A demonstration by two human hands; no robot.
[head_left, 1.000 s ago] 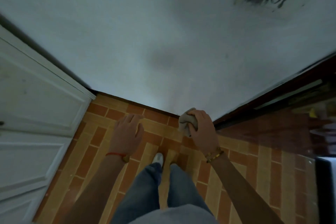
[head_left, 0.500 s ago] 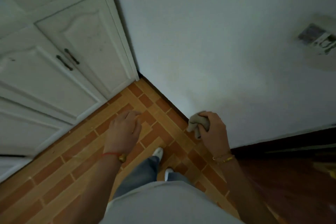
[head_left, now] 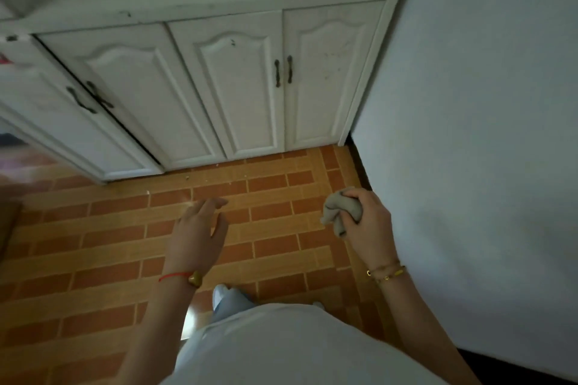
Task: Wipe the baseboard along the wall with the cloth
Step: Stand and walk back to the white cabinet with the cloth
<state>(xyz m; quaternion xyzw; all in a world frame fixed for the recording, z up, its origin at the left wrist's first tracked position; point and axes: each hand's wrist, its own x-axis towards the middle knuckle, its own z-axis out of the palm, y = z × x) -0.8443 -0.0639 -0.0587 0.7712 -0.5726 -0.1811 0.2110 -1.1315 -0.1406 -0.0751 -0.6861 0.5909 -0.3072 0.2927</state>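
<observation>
Right hand grips bunched grey cloth: soft, light, crushable; needs flatter pad against dark baseboard. Left hand open, empty.

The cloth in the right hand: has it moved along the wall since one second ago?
Cannot tell. The camera swung, so the white cabinet now fills the view. The right hand holds the cloth bunched near the dark baseboard, as before.

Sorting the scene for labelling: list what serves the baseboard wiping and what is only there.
For the job: cloth, right hand gripping it, dark baseboard, wall.
Only there: left hand, white cabinet, tiled floor, bracelets.
</observation>
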